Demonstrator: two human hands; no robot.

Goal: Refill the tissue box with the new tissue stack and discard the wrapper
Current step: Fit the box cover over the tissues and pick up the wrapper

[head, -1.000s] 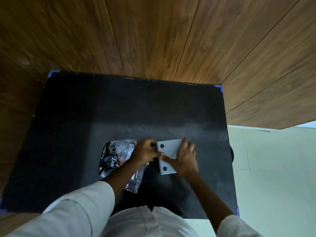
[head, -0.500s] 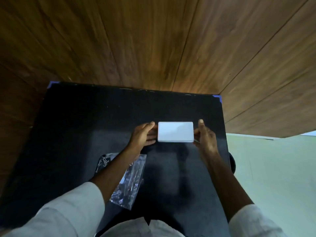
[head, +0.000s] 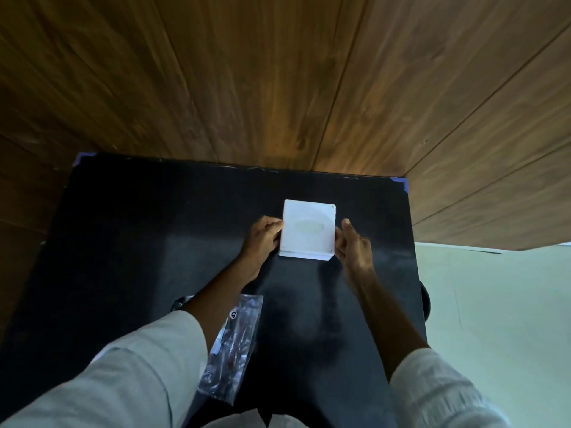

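While our left hand (head: 263,239) and right hand (head: 352,245) clamped their fingers on the tissue box (head: 307,229), steadying it at twelve o'clock on the tabletop (head: 139,227), the empty wrapper (head: 234,344) awaited discarding at seven o'clock.

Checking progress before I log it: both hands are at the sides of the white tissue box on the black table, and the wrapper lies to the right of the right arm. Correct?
Not quite. The head view shows the wrapper under the left arm, nearer the person; everything else stands: left hand and right hand flank the white tissue box on the black table.
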